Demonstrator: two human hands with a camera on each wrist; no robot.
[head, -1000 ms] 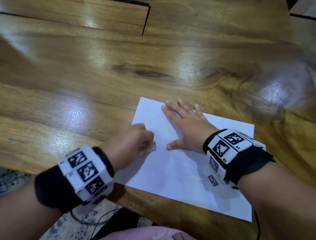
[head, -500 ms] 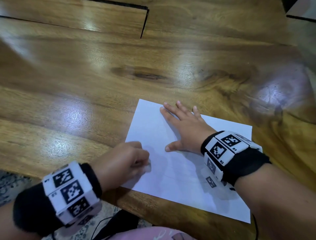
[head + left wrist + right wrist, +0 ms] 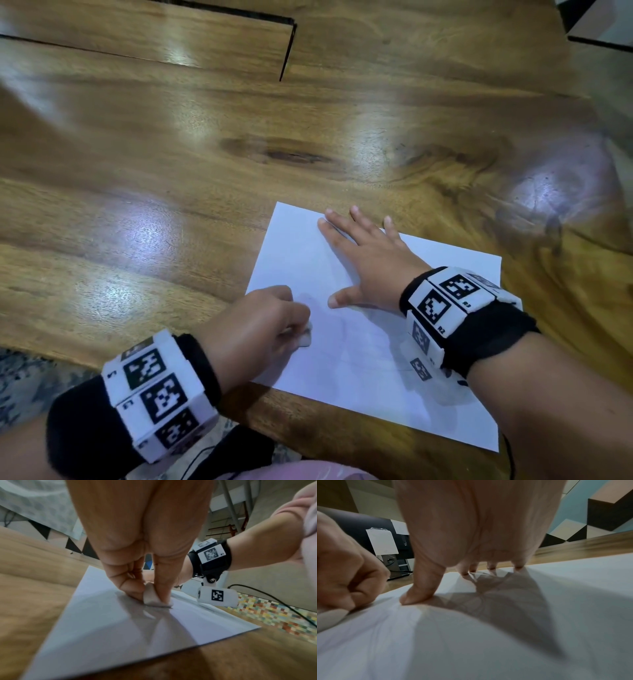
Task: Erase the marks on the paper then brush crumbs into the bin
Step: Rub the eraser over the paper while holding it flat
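A white sheet of paper point(image 3: 359, 349) lies near the front edge of the wooden table point(image 3: 171, 178). My left hand point(image 3: 260, 325) pinches a small white eraser point(image 3: 305, 337) and presses it onto the paper's left part. The left wrist view shows the eraser point(image 3: 150, 596) squeezed between thumb and fingers, its tip on the paper point(image 3: 106, 626). Faint pencil marks point(image 3: 342, 325) lie just right of the eraser. My right hand point(image 3: 363, 260) lies flat on the sheet with fingers spread. From the right wrist, its thumb point(image 3: 421, 593) and fingertips press down on the paper point(image 3: 471, 642). No bin is in view.
The table's front edge point(image 3: 308, 421) runs just below the paper. A patterned floor point(image 3: 24, 383) and a black cable point(image 3: 205, 455) show under it. A seam and notch point(image 3: 286, 51) cross the far tabletop. A light-coloured object point(image 3: 603, 24) sits at the far right corner.
My left hand with the eraser slid back toward the front edge of the sheet and then forward again, rubbing. The right hand stayed flat on the paper.
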